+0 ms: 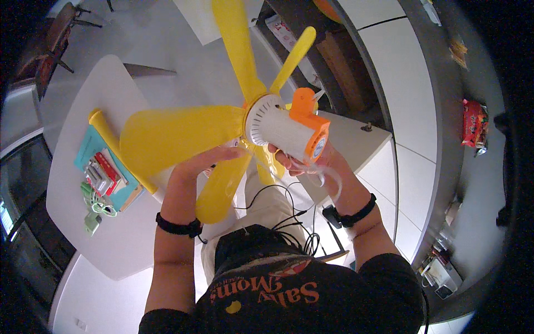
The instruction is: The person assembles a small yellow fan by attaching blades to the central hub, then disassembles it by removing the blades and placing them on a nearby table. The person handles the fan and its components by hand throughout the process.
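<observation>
A yellow fan is held up at frame centre by both hands.

The white motor housing with its orange cap is gripped by the right hand, fingers curled around it; a lower blade is touched by the left hand, fingers together and nearly flat. Part of the white table at left is blocked by the blades; a teal book with small items on it lies there. The top blade is cut off by the frame edge, and the right fingertips are hidden behind the housing.
</observation>
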A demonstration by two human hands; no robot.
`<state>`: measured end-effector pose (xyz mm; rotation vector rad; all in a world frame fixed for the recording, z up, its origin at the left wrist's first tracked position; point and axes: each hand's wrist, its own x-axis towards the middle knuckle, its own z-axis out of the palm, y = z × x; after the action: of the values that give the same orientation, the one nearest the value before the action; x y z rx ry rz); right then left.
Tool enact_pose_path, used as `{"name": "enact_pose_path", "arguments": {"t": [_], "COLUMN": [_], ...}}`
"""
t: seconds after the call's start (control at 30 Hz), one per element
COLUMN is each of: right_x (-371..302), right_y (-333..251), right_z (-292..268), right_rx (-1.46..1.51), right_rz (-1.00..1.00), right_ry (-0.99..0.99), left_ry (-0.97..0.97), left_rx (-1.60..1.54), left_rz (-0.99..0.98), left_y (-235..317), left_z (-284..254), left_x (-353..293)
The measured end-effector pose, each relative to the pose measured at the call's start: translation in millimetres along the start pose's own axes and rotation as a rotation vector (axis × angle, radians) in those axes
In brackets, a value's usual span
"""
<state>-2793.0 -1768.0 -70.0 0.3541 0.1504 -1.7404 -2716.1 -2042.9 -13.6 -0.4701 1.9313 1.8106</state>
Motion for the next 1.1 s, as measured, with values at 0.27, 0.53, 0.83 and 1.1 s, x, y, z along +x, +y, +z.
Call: {"name": "enact_pose_path", "arguments": {"t": [0.27, 0.53, 0.83, 1.1], "right_x": [3.5, 35.4, 12.4, 31.4], "right_y": [6.2, 25.5, 36.8, 35.6], "right_z": [-10.7, -26.1, 18.5, 13.3], "right_rx": [-0.230, -0.588, -2.001, -2.336], "right_rz": [-0.078, -0.494, -0.177, 0.034], "right_ry": [0.408, 0.653, 0.367, 0.610], "left_ry": [0.288, 0.559, 0.539, 0.457], "left_rx": [-0.331, -0.564, -0.997, -0.927], "left_rz": [-0.067, -0.399, -0.544, -0.613], "left_y": [-58.2, -113.7, -144.5, -139.6], "left_z": [49.5, 45.3, 51.1, 52.5], "left_x": [42.5, 47.1, 58.6, 71.1]}}
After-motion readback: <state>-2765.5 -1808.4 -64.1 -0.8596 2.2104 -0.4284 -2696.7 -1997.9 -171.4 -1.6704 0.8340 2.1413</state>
